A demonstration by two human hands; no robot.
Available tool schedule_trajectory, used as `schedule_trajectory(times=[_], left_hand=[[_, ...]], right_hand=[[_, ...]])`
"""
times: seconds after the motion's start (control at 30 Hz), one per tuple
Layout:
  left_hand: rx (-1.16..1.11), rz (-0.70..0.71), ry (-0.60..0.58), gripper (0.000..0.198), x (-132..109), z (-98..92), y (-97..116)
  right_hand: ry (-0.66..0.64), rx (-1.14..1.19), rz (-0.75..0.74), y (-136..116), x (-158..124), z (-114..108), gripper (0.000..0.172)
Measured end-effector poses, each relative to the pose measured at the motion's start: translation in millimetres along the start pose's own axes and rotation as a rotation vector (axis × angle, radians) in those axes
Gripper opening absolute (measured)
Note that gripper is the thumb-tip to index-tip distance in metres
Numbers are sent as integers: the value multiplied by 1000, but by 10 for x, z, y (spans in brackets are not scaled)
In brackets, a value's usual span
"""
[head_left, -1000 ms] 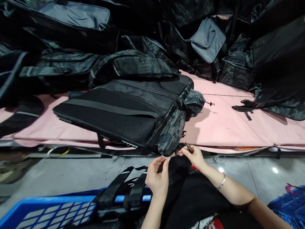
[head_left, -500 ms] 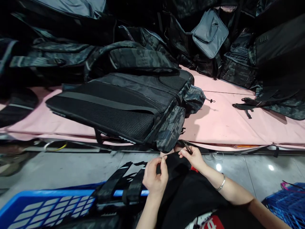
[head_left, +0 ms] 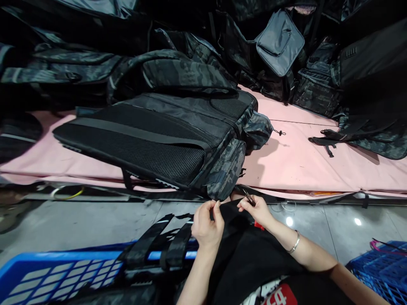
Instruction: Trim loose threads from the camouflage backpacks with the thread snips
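A dark camouflage backpack [head_left: 165, 135] lies on its side on the pink mat [head_left: 302, 165], its lower corner hanging over the mat's front edge. My left hand [head_left: 206, 226] is closed in a pinch just below that corner, on something too small to make out, perhaps a thread. My right hand [head_left: 257, 209] is closed on a small pair of thread snips [head_left: 248, 197], held close to the same corner. A metal bangle [head_left: 295, 243] sits on my right wrist. Black cloth [head_left: 251, 254] covers my lap under both hands.
Several more camouflage and black backpacks [head_left: 280, 42] are piled along the back and right of the mat. A blue plastic crate [head_left: 63, 275] with black straps [head_left: 171, 245] draped over its rim stands at the lower left, another blue crate [head_left: 381, 271] at the lower right. Grey tiled floor [head_left: 79, 224] lies below.
My left hand has closed from a loose pinch into a tighter one and dropped slightly. The view has shifted a little; the right hand stays by the backpack corner.
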State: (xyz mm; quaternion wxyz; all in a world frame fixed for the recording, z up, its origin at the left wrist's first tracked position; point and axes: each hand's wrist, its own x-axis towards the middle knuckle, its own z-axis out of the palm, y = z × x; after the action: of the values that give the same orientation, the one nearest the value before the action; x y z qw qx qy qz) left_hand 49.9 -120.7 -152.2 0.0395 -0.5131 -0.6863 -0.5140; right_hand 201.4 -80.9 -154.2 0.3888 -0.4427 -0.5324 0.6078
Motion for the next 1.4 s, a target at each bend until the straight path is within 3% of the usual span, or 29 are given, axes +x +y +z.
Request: schedule_trajectory(times=[0.33, 0.4, 0.63, 0.87, 1.03, 1.23, 1.4], left_hand=[[-81, 66, -144, 6, -278, -285, 66], [-77, 53, -141, 11, -264, -266, 47], [20, 13, 34, 10, -38, -37, -6], [37, -85, -36, 10, -93, -111, 15], [53, -152, -176, 18, -193, -99, -121], [143, -93, -159, 23, -145, 61, -216], [139, 54, -155, 13, -107, 79, -194]], right_hand=[[-50, -52, 34, 103, -1, -125, 29], [-67, -70, 37, 119, -4, -134, 28], [-88, -116, 51, 128, -31, -127, 29], [-81, -116, 72, 161, -31, -156, 29], [-73, -93, 92, 197, -35, -146, 30], [-72, -90, 99, 218, -51, -151, 30], [-66, -98, 99, 219, -55, -168, 31]])
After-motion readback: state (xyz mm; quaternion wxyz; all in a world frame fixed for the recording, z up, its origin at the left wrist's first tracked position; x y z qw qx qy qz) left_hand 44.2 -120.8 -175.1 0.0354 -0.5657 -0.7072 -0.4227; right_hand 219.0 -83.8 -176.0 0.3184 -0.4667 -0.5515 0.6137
